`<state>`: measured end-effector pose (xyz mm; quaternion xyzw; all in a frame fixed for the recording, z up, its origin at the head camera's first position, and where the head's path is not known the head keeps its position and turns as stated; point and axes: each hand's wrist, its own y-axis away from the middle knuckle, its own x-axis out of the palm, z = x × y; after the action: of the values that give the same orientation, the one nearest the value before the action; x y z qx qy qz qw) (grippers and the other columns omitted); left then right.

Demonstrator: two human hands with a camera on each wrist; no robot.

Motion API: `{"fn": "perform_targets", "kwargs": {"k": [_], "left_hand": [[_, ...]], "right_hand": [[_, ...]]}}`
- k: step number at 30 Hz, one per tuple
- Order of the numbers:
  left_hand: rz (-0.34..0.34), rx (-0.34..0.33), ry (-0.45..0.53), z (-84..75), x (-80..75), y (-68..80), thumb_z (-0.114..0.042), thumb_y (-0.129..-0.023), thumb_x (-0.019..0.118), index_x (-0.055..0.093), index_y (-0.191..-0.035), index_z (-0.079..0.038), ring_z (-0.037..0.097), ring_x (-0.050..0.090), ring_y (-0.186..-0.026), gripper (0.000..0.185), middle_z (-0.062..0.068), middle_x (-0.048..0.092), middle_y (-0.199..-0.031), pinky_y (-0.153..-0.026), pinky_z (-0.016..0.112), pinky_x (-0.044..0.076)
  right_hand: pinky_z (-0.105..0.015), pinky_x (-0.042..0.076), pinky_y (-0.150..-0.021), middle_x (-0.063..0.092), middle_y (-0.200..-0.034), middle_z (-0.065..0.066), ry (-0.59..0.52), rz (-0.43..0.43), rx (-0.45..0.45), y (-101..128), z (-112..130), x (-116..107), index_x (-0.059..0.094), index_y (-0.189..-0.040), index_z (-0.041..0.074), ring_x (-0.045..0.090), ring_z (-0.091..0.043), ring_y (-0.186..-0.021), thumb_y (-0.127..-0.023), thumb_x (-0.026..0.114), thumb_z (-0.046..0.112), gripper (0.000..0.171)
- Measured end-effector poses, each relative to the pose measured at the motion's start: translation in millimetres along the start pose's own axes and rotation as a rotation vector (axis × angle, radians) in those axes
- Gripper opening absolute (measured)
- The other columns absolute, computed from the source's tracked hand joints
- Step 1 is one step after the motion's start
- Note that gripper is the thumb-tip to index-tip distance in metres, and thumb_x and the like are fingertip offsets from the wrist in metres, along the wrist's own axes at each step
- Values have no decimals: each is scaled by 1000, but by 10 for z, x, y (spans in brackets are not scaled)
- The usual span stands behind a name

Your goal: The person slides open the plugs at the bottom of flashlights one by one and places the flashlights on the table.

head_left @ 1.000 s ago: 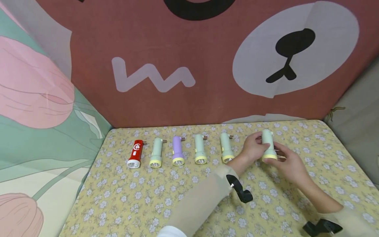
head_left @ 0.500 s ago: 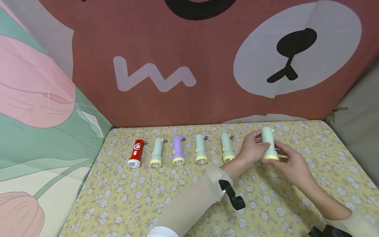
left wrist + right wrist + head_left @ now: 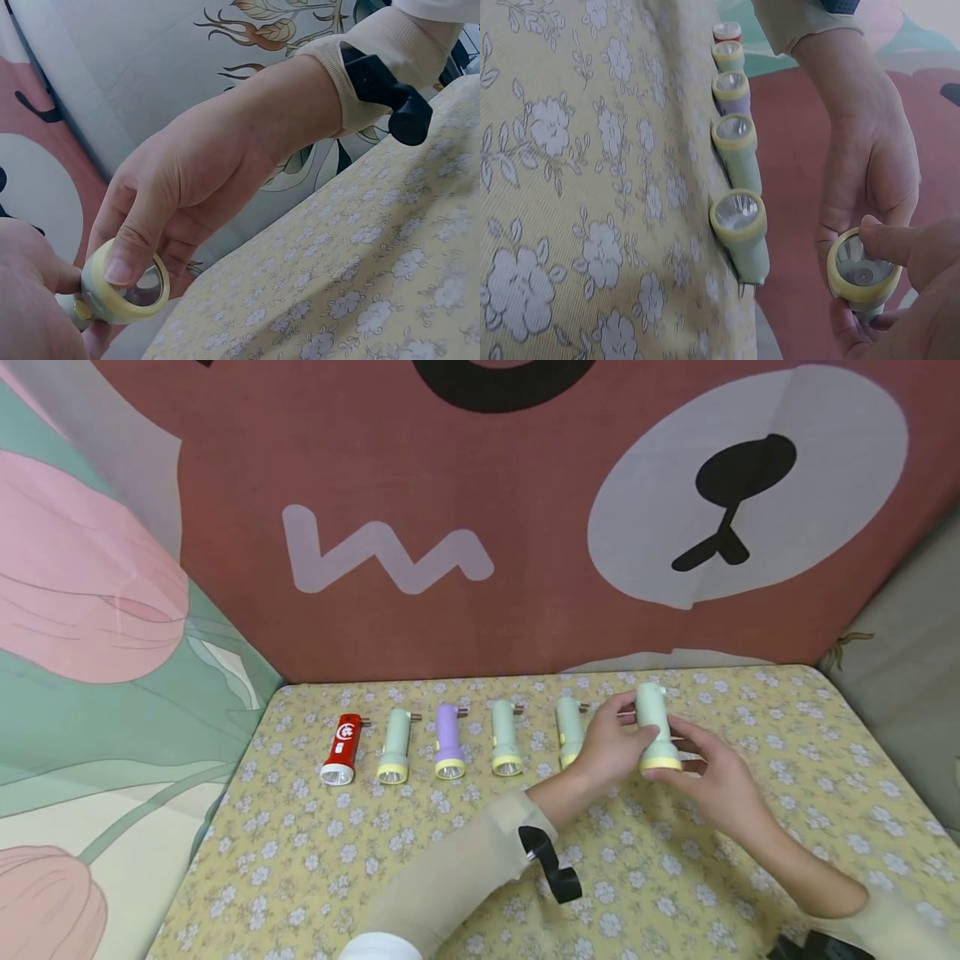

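Note:
Between both hands a pale green flashlight (image 3: pixel 654 722) with a yellow rim is held above the table, its lens end toward me. My left hand (image 3: pixel 611 743) grips its body from the left, thumb across the near side. From the right, my right hand (image 3: pixel 716 777) pinches the head, and in the left wrist view its thumb lies on the yellow rim (image 3: pixel 161 289). The lens (image 3: pixel 862 266) shows in the right wrist view. Just left of my left hand lies another green flashlight (image 3: pixel 570 727), partly hidden by that hand in the head view.
Further left along the row lie a green flashlight (image 3: pixel 506 735), a purple one (image 3: pixel 448 735), another green flashlight (image 3: pixel 394 739) and a red one (image 3: pixel 345 743), all with plug prongs showing. A flowered cloth covers the table (image 3: pixel 300 877). A printed bear curtain (image 3: pixel 525 610) stands behind.
Both hands have shifted slightly left with the flashlight still between them. The left forearm has also swung left. The flashlights in the row have stayed in place.

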<state>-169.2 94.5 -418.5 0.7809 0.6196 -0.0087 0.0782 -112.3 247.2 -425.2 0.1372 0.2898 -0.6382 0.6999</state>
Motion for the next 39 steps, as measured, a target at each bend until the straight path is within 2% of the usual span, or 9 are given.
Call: {"fn": "perform_targets", "kwargs": {"k": [10, 16, 21, 32, 39], "left_hand": [[17, 46, -7, 32, -219, 102, -12, -99, 68, 48, -149, -11, 18, 55, -126, 53, 1, 55, -140, -91, 24, 52], [47, 83, 20, 85, -355, 142, -10, -101, 64, 43, -151, -7, 21, 52, -128, 55, 3, 52, -139, -97, 28, 51], [65, 120, 6, 141, -467, 184, -10, -103, 61, 40, -153, -6, 23, 51, -129, 55, 3, 50, -136, -100, 28, 49], [22, 115, 21, 189, -704, 277, -9, -101, 63, 39, -153, -4, 27, 51, -129, 57, 9, 49, -141, -100, 35, 52], [44, 120, -4, 235, -859, 278, -14, -103, 63, 38, -153, -6, 30, 49, -132, 57, 11, 47, -145, -102, 41, 51]], "right_hand": [[-14, 51, -83, 54, -138, -27, -17, 5, -14, -39, 144, 145, 39, -151, -7, 59, -41, -117, -90, 80, 11, 76], [-26, 56, -85, 57, -135, -24, -21, 35, -17, -73, 212, 236, 40, -151, -5, 60, -37, -116, -89, 81, 13, 76], [-31, 57, -86, 56, -136, -22, -42, 59, -15, -82, 230, 321, 40, -151, -4, 59, -36, -117, -88, 81, 11, 76], [-36, 57, -88, 56, -136, -21, -88, 76, -20, -144, 331, 511, 42, -150, -3, 58, -35, -117, -86, 83, 8, 76], [-45, 56, -90, 55, -138, -21, -104, 68, -25, -180, 377, 604, 42, -150, -3, 59, -35, -118, -87, 83, 11, 77]]}}
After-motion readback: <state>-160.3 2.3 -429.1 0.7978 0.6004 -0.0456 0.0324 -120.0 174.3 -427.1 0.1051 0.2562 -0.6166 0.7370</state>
